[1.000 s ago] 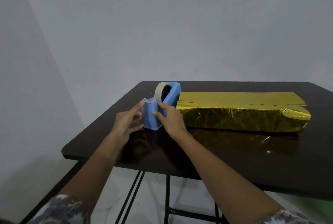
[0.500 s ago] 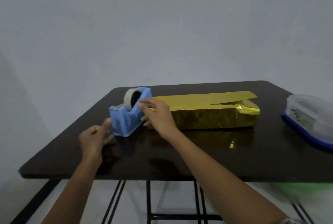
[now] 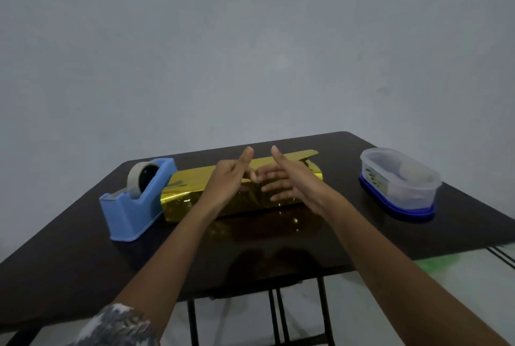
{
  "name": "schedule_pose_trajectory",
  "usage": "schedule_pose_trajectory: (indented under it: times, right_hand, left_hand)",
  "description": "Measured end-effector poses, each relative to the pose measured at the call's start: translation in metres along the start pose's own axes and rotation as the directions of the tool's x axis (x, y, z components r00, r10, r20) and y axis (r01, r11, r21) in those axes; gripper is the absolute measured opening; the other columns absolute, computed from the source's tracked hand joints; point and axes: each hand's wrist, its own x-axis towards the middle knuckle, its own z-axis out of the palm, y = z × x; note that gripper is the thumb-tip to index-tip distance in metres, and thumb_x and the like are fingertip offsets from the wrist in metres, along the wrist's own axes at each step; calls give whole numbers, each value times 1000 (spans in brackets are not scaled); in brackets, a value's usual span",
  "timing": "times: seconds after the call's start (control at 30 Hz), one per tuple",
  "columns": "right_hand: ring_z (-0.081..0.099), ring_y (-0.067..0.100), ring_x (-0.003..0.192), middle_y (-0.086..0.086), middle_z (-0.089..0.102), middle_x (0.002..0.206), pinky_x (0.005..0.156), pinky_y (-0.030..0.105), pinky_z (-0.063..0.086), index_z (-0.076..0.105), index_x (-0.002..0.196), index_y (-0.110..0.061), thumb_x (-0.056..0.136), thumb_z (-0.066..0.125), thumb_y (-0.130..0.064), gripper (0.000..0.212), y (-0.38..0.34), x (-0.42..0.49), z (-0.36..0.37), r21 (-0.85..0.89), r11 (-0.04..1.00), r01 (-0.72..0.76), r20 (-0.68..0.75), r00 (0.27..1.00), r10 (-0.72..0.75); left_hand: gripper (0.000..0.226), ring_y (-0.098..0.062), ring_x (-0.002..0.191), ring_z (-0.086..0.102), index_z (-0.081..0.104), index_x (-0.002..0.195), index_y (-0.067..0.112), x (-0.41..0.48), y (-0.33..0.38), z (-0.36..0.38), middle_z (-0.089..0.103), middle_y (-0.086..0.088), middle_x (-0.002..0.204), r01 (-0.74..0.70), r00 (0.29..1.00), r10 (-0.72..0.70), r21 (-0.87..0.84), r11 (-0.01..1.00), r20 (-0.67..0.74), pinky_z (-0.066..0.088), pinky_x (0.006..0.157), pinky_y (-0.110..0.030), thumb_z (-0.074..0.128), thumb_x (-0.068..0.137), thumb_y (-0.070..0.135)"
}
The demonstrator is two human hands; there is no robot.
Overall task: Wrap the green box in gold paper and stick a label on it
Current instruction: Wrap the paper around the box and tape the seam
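Note:
The long box lies across the middle of the dark table (image 3: 83, 256), covered in gold paper (image 3: 184, 200); no green shows. A loose gold flap (image 3: 303, 155) sticks out at its far right end. Both my hands hover over the middle of the package. My left hand (image 3: 227, 180) has its thumb raised and its fingers bent toward my right hand. My right hand (image 3: 289, 182) has straight, spread fingers just above the paper, thumb up. The fingertips of the two hands meet; whether anything thin is held between them is unclear.
A blue tape dispenser (image 3: 133, 206) with a roll of tape (image 3: 138, 178) stands at the package's left end, touching it. A clear plastic tub with a blue lid underneath (image 3: 401, 184) sits at the right of the table. Grey wall behind.
Both hands left the tape dispenser and moved right to the middle of the gold package. The view swung right and the plastic tub came fully into sight.

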Motion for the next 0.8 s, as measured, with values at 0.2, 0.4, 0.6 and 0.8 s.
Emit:
schedule_pose_trajectory:
  times: [0.2,0.4,0.6,0.8]
  right_hand:
    - [69,15,83,3,71,99,66,23,56,67,104,-12,90,57,-37,31,3,-2,-16,60,998,-8,-33,999,10]
    - [63,8,64,2,68,78,54,16,53,67,86,-9,89,63,-13,6,3,2,-21,73,995,72,-168,984,-59]
    - [57,8,54,-3,63,71,45,14,48,68,80,-13,85,67,-14,5,-11,7,-34,-281,940,193,-407,863,-299]
    - [57,10,53,0,66,74,46,16,48,69,85,-8,85,67,-13,5,-17,3,-38,-257,941,222,-299,907,-296]
  left_hand:
    - [60,-3,97,62,60,59,10,2,7,15,71,-1,86,-27,999,27,-2,1000,43,50,86,-31,32,93,52]
    - [43,-6,80,63,68,65,10,2,12,15,70,-2,78,38,998,-42,73,997,48,50,66,-17,55,89,42]
    - [23,-18,87,67,73,75,12,8,-7,-7,72,-7,84,217,976,-215,145,965,-31,54,71,-29,72,79,34]
    - [25,-6,94,64,67,101,30,9,11,-6,69,8,101,73,997,-72,-14,997,19,52,70,-21,62,82,45]
